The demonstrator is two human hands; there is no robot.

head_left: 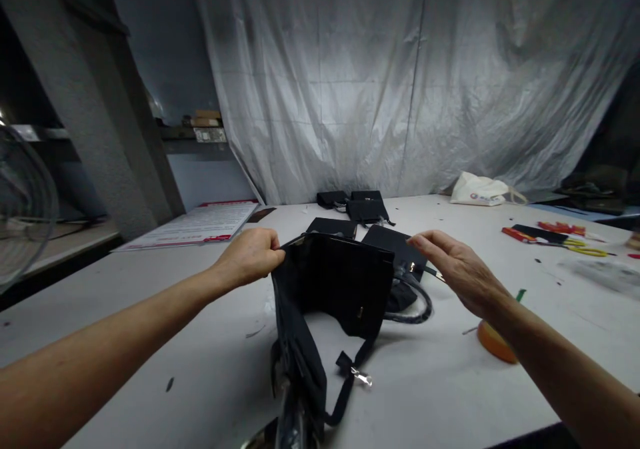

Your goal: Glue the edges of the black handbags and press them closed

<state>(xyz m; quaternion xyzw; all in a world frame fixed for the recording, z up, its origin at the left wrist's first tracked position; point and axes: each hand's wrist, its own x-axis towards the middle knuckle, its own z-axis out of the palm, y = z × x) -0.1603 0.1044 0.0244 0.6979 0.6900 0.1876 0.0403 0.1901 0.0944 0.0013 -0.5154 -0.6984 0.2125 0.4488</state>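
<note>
My left hand point(253, 255) pinches the upper left corner of a black bag point(333, 272) and holds it up over the table. The bag's flap hangs spread, and a strap with a silver metal clasp point(361, 377) dangles below it. Part of the bag's lower end is at the bottom edge of the view, with a clear-wrapped piece. My right hand point(457, 269) hovers to the right of the bag, fingers stretched out and apart from it, with nothing visible in it. Behind the bag lies another black bag point(387, 241) with a plastic-wrapped handle point(423, 312).
Several more black bags point(367, 210) lie at the back of the white table point(210, 355). An orange tape roll point(493, 343) sits by my right forearm. Yellow-handled scissors point(587, 249), a white cloth bag point(479, 190) and a printed sheet point(193, 225) are farther out. A silver curtain point(370, 89) hangs behind.
</note>
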